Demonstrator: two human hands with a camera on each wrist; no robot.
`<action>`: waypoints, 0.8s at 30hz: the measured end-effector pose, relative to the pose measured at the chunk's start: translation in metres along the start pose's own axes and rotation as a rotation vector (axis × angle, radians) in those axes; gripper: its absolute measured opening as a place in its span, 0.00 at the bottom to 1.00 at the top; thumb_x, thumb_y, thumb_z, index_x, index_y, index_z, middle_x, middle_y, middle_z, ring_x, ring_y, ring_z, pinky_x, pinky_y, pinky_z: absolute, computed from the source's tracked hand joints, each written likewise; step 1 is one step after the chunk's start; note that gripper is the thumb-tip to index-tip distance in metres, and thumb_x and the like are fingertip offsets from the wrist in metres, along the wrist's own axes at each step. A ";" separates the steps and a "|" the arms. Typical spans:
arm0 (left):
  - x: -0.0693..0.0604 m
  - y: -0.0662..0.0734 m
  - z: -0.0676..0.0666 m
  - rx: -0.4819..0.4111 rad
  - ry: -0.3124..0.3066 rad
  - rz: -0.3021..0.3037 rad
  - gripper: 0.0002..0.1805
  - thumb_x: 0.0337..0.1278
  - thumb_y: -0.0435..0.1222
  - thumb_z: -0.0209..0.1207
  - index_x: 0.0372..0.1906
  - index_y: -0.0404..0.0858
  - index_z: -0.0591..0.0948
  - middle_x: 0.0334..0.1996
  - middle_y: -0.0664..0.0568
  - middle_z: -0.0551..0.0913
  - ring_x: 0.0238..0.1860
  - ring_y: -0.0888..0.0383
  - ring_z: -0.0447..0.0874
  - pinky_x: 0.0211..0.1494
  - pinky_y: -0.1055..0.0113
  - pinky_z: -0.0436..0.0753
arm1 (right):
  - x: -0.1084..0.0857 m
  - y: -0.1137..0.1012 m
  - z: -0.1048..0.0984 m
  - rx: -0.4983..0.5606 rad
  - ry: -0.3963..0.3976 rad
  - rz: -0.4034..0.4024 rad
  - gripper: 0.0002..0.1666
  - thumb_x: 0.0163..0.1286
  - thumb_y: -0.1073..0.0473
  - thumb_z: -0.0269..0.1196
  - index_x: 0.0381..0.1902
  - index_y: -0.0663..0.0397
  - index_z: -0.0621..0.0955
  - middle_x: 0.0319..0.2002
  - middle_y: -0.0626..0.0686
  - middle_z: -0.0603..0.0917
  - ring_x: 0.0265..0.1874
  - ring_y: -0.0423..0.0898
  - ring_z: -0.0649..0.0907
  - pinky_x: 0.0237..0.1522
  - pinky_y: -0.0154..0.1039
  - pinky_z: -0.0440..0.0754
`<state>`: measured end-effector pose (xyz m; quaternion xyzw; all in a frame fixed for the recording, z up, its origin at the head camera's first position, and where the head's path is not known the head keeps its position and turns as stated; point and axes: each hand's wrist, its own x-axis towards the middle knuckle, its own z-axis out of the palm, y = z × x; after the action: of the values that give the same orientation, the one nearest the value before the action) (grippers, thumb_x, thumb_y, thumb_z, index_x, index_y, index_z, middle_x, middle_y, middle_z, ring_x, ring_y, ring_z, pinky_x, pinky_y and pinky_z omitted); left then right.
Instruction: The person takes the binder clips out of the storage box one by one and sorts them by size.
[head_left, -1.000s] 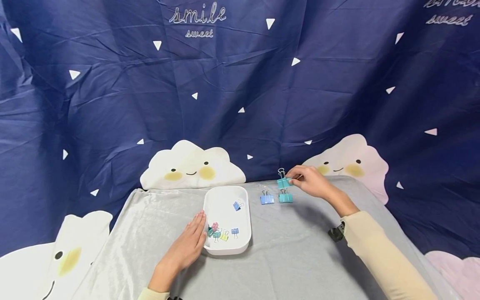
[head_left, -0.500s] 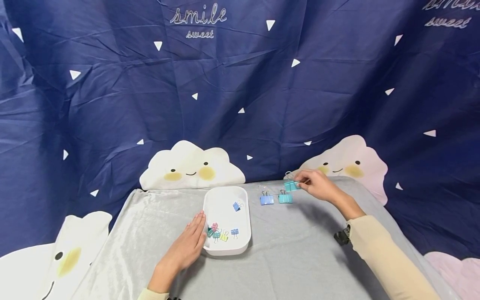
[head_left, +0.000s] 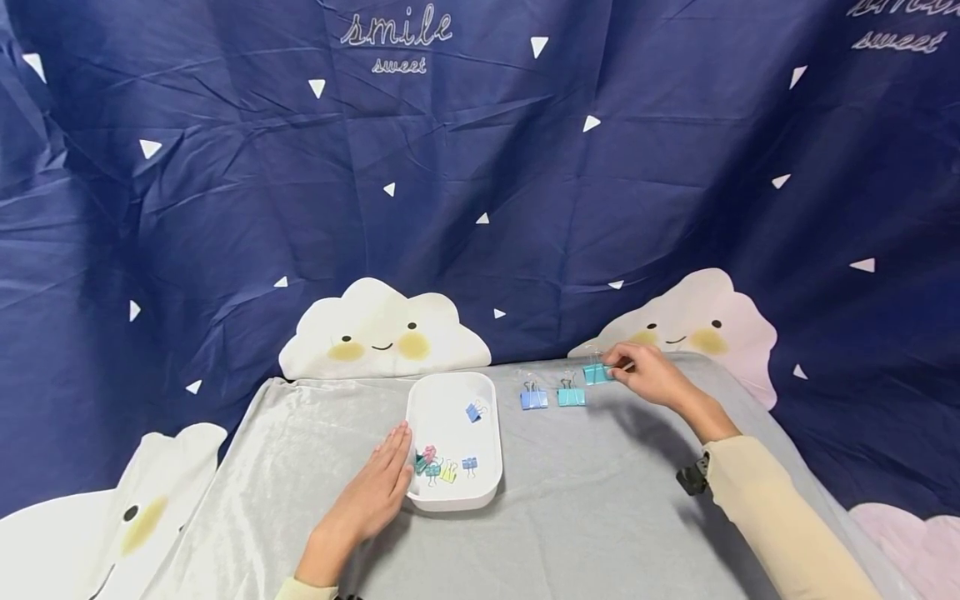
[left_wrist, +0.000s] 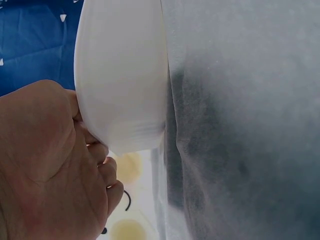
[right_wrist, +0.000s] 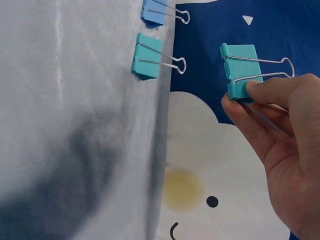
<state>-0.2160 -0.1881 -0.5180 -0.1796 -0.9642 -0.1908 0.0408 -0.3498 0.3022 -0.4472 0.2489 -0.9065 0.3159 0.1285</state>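
Observation:
My right hand (head_left: 645, 379) pinches a large teal binder clip (right_wrist: 242, 62) between thumb and fingers, holding it above the cloth with its wire handles up. Another teal binder clip (head_left: 572, 397) stands on the cloth just left of it. A blue binder clip (head_left: 534, 400) stands beside that one, further left. My left hand (head_left: 371, 490) rests along the left side of a white box (head_left: 455, 503), its fingers extended against the rim. Smaller clips lie inside the box: blue ones (head_left: 474, 412), a yellow one (head_left: 448, 472), a pink one (head_left: 428, 454) and green ones (head_left: 432, 472).
A grey cloth (head_left: 555, 533) covers the table. Behind its far edge hangs a navy curtain (head_left: 480, 167) with white triangles and smiling clouds. A dark watch (head_left: 693, 475) is on my right wrist.
My right hand has moved to the right with the teal binder clip, from behind the standing teal one to its right. The left hand and the box have stayed in place.

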 end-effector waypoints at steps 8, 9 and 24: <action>0.000 0.000 -0.003 -0.010 0.004 0.004 0.32 0.86 0.40 0.45 0.84 0.30 0.57 0.86 0.40 0.55 0.86 0.41 0.53 0.88 0.43 0.58 | -0.004 0.009 -0.001 0.001 0.038 0.010 0.07 0.66 0.77 0.68 0.37 0.62 0.87 0.46 0.64 0.91 0.42 0.57 0.90 0.45 0.41 0.93; 0.000 0.000 -0.003 -0.011 0.003 0.003 0.32 0.86 0.40 0.45 0.84 0.30 0.58 0.86 0.40 0.55 0.86 0.42 0.53 0.88 0.42 0.58 | -0.005 0.010 0.000 0.005 0.043 0.011 0.07 0.66 0.77 0.68 0.37 0.63 0.87 0.46 0.64 0.91 0.42 0.57 0.90 0.45 0.41 0.93; 0.001 -0.001 -0.005 -0.004 -0.013 0.000 0.32 0.87 0.41 0.44 0.84 0.31 0.57 0.86 0.41 0.54 0.86 0.41 0.53 0.88 0.42 0.58 | -0.012 0.037 0.009 -0.016 0.027 0.124 0.07 0.67 0.75 0.67 0.41 0.64 0.87 0.44 0.64 0.91 0.43 0.59 0.90 0.49 0.51 0.92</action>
<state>-0.2176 -0.1905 -0.5133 -0.1809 -0.9641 -0.1913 0.0342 -0.3599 0.3256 -0.4773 0.1870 -0.9207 0.3196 0.1231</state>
